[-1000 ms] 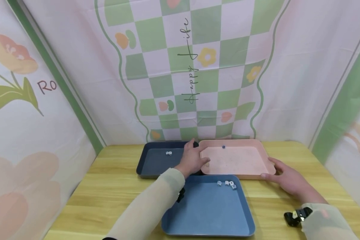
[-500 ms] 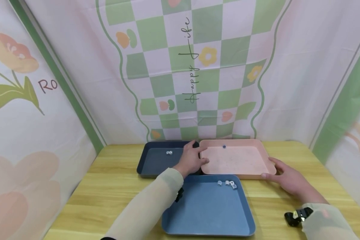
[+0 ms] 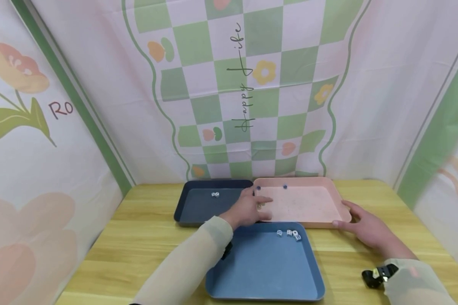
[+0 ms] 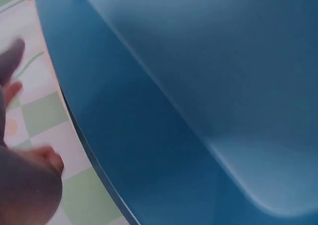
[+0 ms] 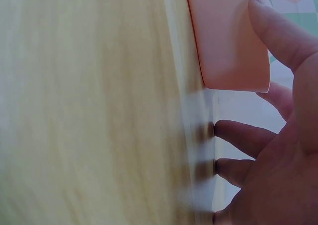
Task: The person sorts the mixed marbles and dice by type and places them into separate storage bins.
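My left hand [image 3: 248, 209] reaches over the left end of the pink tray [image 3: 305, 203], its fingers spread and slightly blurred. Close by its fingers lie small yellowish dice [image 3: 259, 206], partly hidden. A small blue die [image 3: 258, 187] is in the tray's far left corner, and another blue die [image 3: 285, 187] sits by the back wall. At the tray's front right corner, my right hand [image 3: 368, 226] holds it between thumb and index finger. The right wrist view shows the thumb [image 5: 278, 34] against the pink wall, the other fingers near the wooden surface.
A dark blue tray [image 3: 198, 212] with white dice [image 3: 215, 195] adjoins the pink tray on the left. In front stands a larger blue tray [image 3: 267, 271] holding several white dice [image 3: 289, 232]. A printed curtain [image 3: 229, 140] rises behind the wooden table [image 3: 137, 237].
My left hand has moved down and slightly right from the trays' shared edge, its fingers now further over the pink tray. The far left blue die now shows. My right hand has stayed put.
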Action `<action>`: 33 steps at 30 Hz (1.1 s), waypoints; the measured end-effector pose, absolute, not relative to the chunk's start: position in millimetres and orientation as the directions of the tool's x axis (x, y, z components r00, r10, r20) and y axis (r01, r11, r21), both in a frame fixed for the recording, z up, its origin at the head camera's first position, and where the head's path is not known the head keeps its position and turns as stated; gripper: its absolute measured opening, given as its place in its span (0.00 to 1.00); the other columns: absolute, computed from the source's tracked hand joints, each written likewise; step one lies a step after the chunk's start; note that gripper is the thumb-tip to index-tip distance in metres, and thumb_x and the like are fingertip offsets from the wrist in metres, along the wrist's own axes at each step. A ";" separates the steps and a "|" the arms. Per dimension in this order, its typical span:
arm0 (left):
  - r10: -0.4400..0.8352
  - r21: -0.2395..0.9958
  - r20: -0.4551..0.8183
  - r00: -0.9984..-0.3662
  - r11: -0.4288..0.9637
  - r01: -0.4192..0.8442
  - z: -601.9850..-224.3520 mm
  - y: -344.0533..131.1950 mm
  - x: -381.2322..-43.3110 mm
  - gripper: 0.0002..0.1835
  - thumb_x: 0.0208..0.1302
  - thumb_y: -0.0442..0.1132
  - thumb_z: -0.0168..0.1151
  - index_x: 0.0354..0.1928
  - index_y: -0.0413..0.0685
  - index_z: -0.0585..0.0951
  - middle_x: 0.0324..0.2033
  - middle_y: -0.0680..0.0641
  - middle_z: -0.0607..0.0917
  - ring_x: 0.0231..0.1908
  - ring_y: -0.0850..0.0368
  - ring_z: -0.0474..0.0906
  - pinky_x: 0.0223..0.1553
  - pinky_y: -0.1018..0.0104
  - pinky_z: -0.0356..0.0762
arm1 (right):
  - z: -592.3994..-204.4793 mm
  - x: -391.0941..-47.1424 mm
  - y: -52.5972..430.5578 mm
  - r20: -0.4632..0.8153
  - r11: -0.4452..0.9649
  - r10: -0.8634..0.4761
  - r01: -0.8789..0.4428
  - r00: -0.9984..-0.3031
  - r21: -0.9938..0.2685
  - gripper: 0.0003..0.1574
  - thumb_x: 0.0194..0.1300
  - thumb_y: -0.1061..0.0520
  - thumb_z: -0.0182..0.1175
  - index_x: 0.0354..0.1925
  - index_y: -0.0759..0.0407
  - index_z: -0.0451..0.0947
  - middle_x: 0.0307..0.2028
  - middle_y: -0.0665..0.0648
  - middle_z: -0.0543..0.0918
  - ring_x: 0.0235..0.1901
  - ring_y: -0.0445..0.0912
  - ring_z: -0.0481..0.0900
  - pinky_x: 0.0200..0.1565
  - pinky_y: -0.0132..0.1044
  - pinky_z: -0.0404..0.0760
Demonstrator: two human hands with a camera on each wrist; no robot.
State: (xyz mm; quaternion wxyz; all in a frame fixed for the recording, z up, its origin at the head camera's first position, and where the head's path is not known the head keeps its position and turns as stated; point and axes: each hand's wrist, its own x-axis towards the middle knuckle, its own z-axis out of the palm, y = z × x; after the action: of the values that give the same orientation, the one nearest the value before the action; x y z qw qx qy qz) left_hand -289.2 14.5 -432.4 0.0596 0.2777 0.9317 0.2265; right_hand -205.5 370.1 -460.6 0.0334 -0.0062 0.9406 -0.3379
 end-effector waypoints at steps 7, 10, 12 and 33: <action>0.731 0.341 -0.025 -0.682 0.647 0.682 -436.5 19.4 -279.3 0.20 0.59 0.53 0.73 0.55 0.70 0.85 0.77 0.44 0.52 0.75 0.47 0.45 0.70 0.53 0.54 | -462.9 -205.9 371.5 -0.052 0.770 -0.034 0.006 -0.998 -0.637 0.64 0.64 0.31 0.62 0.78 0.66 0.45 0.67 0.84 0.55 0.63 0.81 0.53 0.56 0.76 0.55; 0.752 0.302 -0.047 -0.657 0.638 0.708 -434.5 24.0 -273.3 0.17 0.60 0.53 0.73 0.51 0.71 0.87 0.77 0.45 0.52 0.75 0.51 0.45 0.70 0.56 0.53 | -464.2 -206.8 372.3 -0.052 0.772 -0.034 0.007 -0.998 -0.635 0.64 0.64 0.31 0.62 0.78 0.66 0.44 0.67 0.83 0.55 0.63 0.80 0.53 0.56 0.75 0.55; 0.759 0.271 -0.063 -0.648 0.638 0.721 -432.7 27.0 -270.1 0.15 0.61 0.53 0.72 0.51 0.71 0.87 0.77 0.45 0.51 0.75 0.52 0.44 0.70 0.59 0.55 | -465.1 -207.4 372.8 -0.056 0.772 -0.032 0.011 -0.998 -0.635 0.65 0.64 0.30 0.62 0.78 0.65 0.44 0.67 0.83 0.55 0.64 0.80 0.53 0.56 0.75 0.55; 0.781 0.097 -0.103 -0.616 0.624 0.775 -438.6 35.7 -264.9 0.12 0.61 0.56 0.71 0.47 0.75 0.88 0.74 0.45 0.61 0.74 0.50 0.49 0.70 0.58 0.52 | -466.1 -207.7 374.0 -0.051 0.764 -0.034 0.007 -0.998 -0.645 0.64 0.64 0.31 0.62 0.78 0.64 0.44 0.67 0.83 0.55 0.64 0.80 0.53 0.56 0.76 0.55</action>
State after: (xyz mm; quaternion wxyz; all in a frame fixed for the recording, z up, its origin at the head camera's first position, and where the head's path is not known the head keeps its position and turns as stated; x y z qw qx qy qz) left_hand -264.9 35.7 -438.6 0.0675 0.4329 0.8987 0.0217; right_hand -207.7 374.0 -466.1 0.0300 -0.0072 0.9387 -0.3432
